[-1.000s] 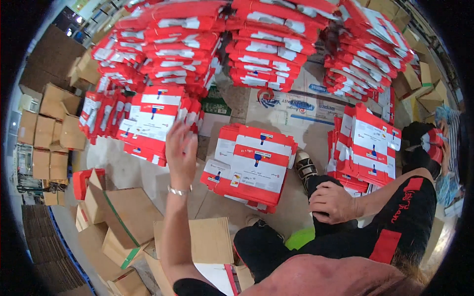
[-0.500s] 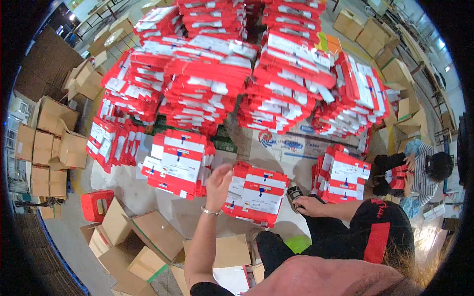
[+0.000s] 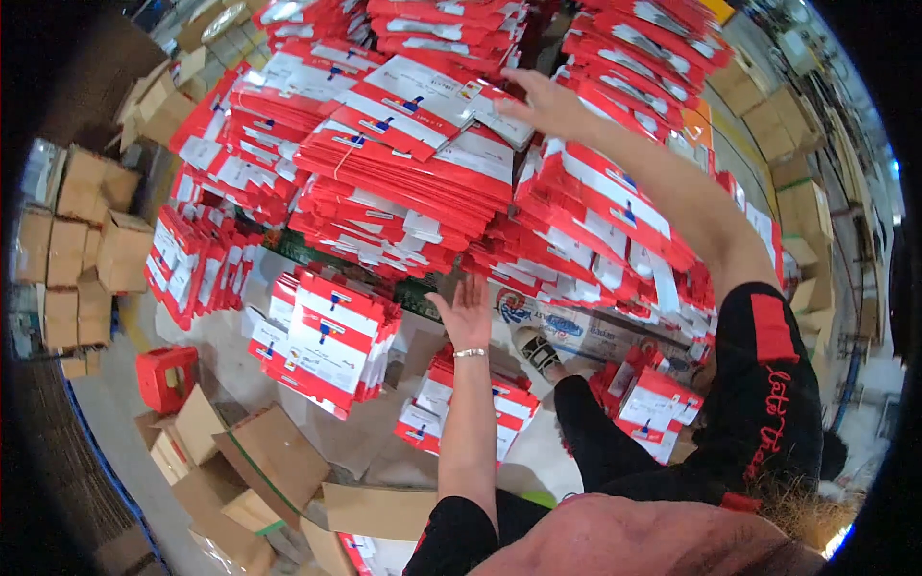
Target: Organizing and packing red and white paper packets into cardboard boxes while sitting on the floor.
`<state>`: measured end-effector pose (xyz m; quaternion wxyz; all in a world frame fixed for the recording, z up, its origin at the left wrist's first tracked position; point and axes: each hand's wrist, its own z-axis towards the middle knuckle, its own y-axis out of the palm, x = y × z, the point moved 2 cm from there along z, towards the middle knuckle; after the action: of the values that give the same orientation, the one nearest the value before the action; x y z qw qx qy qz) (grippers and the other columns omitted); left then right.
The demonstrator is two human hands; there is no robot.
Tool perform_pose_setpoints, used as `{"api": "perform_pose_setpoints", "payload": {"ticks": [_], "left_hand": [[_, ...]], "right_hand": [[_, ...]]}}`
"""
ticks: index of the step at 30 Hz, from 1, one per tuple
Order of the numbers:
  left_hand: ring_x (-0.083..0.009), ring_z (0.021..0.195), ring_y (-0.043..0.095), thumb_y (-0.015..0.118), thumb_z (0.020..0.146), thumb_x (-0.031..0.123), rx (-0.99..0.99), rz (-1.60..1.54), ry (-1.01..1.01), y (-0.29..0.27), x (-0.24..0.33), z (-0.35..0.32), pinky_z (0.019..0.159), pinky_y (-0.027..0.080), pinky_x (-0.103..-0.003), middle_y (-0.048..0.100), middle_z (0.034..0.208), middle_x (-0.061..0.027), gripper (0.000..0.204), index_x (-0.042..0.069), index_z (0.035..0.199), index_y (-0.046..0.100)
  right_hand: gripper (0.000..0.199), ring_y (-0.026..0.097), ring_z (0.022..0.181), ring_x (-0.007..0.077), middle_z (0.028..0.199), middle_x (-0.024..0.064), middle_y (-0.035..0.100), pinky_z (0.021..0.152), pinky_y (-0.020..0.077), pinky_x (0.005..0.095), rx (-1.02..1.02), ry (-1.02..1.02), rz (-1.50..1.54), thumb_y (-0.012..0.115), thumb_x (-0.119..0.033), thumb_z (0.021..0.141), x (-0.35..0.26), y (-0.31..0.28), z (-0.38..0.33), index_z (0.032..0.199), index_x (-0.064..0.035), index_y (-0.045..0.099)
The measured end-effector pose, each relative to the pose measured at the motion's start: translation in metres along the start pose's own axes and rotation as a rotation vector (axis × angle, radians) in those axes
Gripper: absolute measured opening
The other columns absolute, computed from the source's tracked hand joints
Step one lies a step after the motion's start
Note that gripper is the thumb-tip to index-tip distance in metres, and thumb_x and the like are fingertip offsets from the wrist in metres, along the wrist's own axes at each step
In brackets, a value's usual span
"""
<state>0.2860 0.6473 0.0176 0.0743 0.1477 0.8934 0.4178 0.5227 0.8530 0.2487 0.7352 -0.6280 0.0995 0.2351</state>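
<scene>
Up now goes the right hand to the top flat red-and-white carton on the tall stack, bringing the work there, its fingers spread, though I can't tell if they touch, while the left hand hangs open and empty below.

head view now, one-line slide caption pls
Right hand beside the top of a stack of red-and-white packaging, left hand open in front.
</scene>
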Motion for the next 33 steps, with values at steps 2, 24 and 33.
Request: {"api": "perform_pose_setpoints", "payload": {"ticks": [2,24,33], "left_hand": [[-0.0323,0.121,0.046,0.061,0.080,0.061,0.038,-0.254,0.062,0.023,-0.024,0.029,0.102,0.040,-0.044,0.052,0.121,-0.0173,0.079,-0.007,0.117,0.046],[-0.0339,0.132,0.038,0.048,0.079,0.071,-0.155,-0.404,0.147,-0.004,-0.046,0.138,0.105,0.033,-0.058,0.041,0.144,-0.0096,0.080,0.017,0.138,0.042],[-0.0347,0.132,0.038,0.048,0.086,0.057,-0.458,-0.864,-0.035,0.013,-0.034,0.127,0.110,0.025,-0.056,0.042,0.144,-0.0104,0.068,0.012,0.137,0.043]], "right_hand": [[0.082,0.050,0.121,0.0309,0.135,0.0184,0.049,0.102,0.0390,0.0389,-0.123,0.204,0.061,0.049,-0.066,0.085,0.085,0.026,0.054,0.137,-0.0041,0.040],[0.079,0.059,0.110,0.0219,0.126,0.0129,0.058,0.093,0.0487,0.0398,-0.832,0.815,0.627,0.062,-0.062,0.079,0.226,0.173,0.141,0.132,-0.0044,0.050],[0.077,0.065,0.093,0.0217,0.110,0.0118,0.066,0.083,0.0530,0.0386,-0.752,0.810,0.569,0.063,-0.065,0.077,0.207,0.175,0.137,0.122,-0.0024,0.058]]}}
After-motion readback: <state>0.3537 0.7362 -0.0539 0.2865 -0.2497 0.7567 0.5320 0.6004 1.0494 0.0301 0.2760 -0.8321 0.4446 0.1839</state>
